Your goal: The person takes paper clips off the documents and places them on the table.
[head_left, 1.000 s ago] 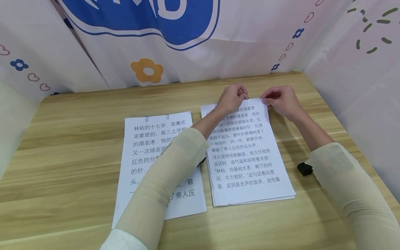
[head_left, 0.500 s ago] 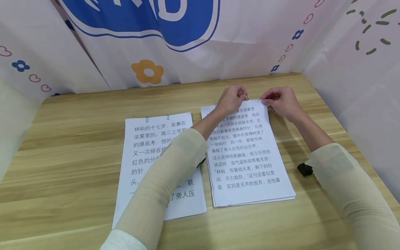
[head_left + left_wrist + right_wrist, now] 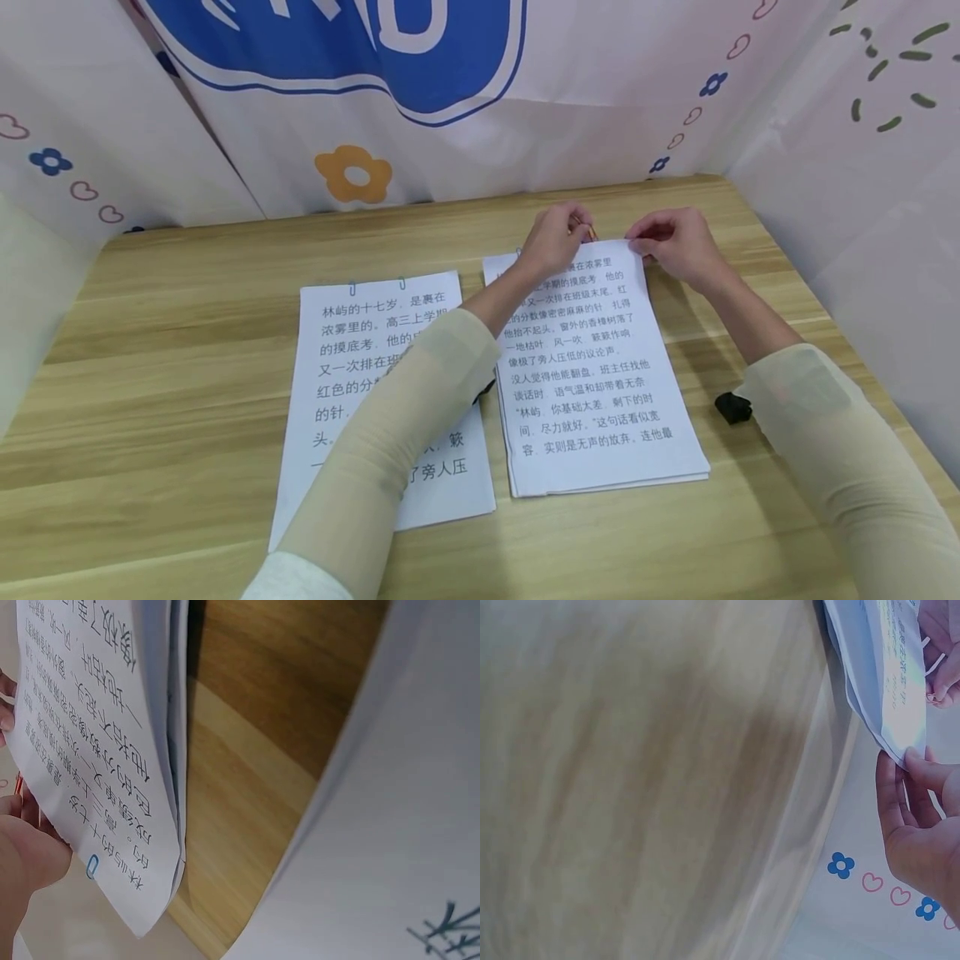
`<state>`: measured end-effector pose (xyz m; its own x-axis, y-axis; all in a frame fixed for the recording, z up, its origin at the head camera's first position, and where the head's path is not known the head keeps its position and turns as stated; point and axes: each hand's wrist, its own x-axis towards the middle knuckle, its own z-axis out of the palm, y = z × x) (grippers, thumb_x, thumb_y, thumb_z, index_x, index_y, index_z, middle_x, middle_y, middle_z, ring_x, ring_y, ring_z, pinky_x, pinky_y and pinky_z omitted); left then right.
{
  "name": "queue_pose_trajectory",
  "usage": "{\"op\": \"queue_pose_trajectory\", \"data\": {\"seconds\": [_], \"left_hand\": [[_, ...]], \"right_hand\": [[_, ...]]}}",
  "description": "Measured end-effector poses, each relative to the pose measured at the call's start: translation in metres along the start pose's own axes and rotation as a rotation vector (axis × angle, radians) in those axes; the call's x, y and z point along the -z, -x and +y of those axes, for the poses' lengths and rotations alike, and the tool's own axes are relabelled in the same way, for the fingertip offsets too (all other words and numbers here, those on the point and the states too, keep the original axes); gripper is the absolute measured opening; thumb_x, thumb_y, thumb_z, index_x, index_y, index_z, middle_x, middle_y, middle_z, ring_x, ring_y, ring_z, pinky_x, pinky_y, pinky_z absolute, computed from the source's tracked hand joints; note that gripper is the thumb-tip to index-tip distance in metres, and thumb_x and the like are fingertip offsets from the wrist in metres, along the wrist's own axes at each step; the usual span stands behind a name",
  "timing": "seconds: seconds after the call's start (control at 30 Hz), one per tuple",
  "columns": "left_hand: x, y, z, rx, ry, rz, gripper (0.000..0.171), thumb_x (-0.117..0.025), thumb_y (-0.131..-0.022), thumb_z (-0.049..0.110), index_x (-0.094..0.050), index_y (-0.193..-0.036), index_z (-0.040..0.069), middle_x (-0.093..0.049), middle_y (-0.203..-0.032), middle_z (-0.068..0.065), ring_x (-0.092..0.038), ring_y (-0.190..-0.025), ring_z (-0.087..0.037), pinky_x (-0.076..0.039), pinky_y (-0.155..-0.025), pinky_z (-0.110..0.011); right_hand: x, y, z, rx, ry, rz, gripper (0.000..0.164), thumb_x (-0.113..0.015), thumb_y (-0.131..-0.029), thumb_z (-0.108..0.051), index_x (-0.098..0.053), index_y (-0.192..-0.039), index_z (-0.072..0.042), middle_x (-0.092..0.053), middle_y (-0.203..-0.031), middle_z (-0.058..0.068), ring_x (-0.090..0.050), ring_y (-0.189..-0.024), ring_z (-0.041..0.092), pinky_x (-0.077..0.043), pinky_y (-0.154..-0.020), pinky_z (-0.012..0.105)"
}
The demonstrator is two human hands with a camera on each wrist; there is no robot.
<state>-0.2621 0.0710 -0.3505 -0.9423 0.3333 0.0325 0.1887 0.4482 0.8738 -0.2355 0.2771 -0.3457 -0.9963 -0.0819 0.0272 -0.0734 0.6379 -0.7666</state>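
Right paper stack | left fingers gripping reddish clip at top edge | right fingers pinching corner | neither shifting since earlier, so clipping seemingly pausing

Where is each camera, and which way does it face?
Head: worn there, facing forward and down at the left paper stack and right stack; left hand, right hand and sleeves show.
Left wrist: worn there, facing the right stack; both hands partly show.
Right wrist: worn there, facing the table and right stack; both hands partly show.
Wrist views share the right stack.
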Motion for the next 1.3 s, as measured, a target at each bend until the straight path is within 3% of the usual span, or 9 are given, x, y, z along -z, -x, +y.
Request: {"op": "queue_pose_trajectory", "data": {"seconds": [0.23,0.57,0.83,1.3], "left_hand": [[0.003,-0.001,-0.002,-0.018,0.047,0.011,0.015,-0.054,-0.107,0.004,-0.064,-0.117,-0.002,-0.069,-0.100,-0.009,-0.067,-0.094,-0.018,-0.052,-0.080,-0.017],[0.012,-0.001,-0.003,-0.026,0.023,0.037,0.010,-0.057,-0.106,0.003,-0.066,-0.110,0.001,-0.068,-0.102,-0.009,-0.064,-0.094,-0.017,-0.053,-0.079,-0.018],[0.018,-0.001,-0.008,-0.037,0.019,0.069,0.009,-0.061,-0.102,-0.001,-0.068,-0.107,-0.002,-0.069,-0.100,-0.012,-0.062,-0.088,-0.017,-0.053,-0.076,-0.020],[0.017,-0.004,-0.013,0.003,0.010,0.094,0.004,-0.070,-0.094,-0.003,-0.070,-0.097,0.000,-0.069,-0.095,-0.011,-0.062,-0.082,-0.016,-0.053,-0.073,-0.019]], "right_hand": [[-0.001,-0.001,0.000,0.006,-0.010,-0.004,0.015,-0.065,-0.099,0.003,-0.071,-0.112,0.008,-0.068,-0.112,0.026,-0.064,-0.082,0.021,-0.057,-0.069,0.023],[0.000,0.001,0.001,0.009,-0.013,-0.001,0.015,-0.065,-0.099,0.001,-0.072,-0.112,0.007,-0.068,-0.113,0.026,-0.062,-0.090,0.035,-0.057,-0.069,0.023],[-0.001,-0.001,0.003,-0.005,-0.008,-0.001,0.016,-0.066,-0.099,0.001,-0.072,-0.113,0.006,-0.067,-0.114,0.025,-0.061,-0.088,0.029,-0.057,-0.070,0.023],[-0.001,-0.001,0.003,-0.018,0.007,0.002,0.016,-0.065,-0.100,0.000,-0.072,-0.114,0.005,-0.067,-0.116,0.024,-0.061,-0.091,0.029,-0.056,-0.070,0.022]]}}
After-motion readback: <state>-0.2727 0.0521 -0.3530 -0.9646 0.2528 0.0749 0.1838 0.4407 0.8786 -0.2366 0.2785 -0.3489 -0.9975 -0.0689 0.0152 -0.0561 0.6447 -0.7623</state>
